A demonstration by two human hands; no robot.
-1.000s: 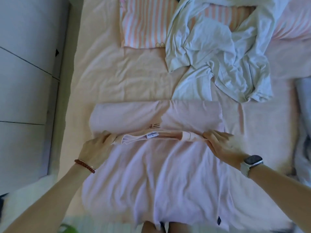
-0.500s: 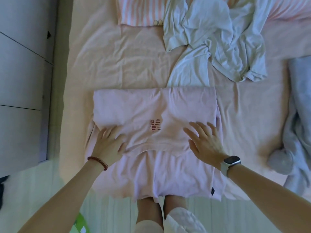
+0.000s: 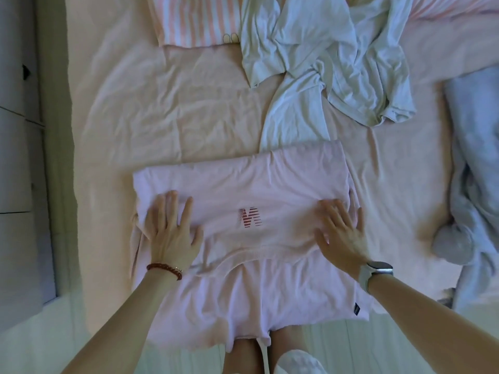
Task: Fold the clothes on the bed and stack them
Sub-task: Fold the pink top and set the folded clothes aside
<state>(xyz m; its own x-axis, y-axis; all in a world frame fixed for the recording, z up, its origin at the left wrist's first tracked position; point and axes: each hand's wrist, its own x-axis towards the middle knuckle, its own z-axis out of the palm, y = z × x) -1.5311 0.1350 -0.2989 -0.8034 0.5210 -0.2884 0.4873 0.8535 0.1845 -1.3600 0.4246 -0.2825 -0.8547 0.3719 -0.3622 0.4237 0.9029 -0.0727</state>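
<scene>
pink T-shirt at bed's near edge, upper part folded toward near side, long axis left-right, hem hanging off | left hand flat, fingers spread, on fold's left | right hand flat, fingers spread, on right | crumpled white shirt beyond

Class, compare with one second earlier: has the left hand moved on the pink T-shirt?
Yes. The left hand moved from the T-shirt's folded collar edge onto the upper layer, flat, left of the red M print.
</scene>
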